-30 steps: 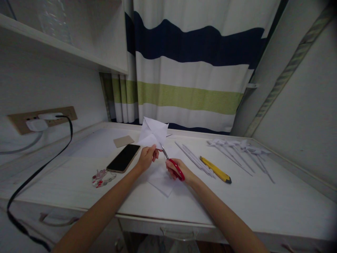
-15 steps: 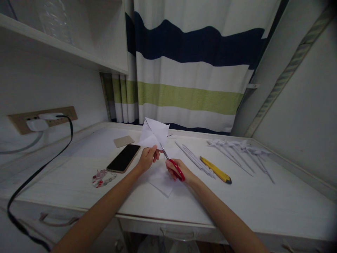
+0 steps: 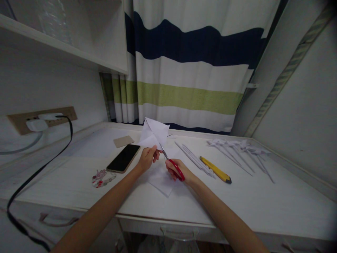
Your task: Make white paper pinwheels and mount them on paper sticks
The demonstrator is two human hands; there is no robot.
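My left hand (image 3: 147,159) pinches the lower corner of a white folded paper square (image 3: 154,133) and holds it up above the white desk (image 3: 263,203). My right hand (image 3: 177,170) grips red-handled scissors (image 3: 172,163), whose blades point up and left into the paper's lower edge beside my left fingers. Under both hands lies a flat white paper sheet (image 3: 160,181) on the desk.
A black phone (image 3: 123,158) and a brown card (image 3: 123,141) lie to the left, with small red and clear pins (image 3: 101,178) near them. Rolled paper sticks (image 3: 195,160), a yellow utility knife (image 3: 216,170) and several paper pinwheels (image 3: 239,147) lie to the right. A black cable (image 3: 39,168) hangs from a wall socket.
The paper and scissors have shifted only slightly; the blades sit a little deeper at the paper's edge. Both arms stay in place.
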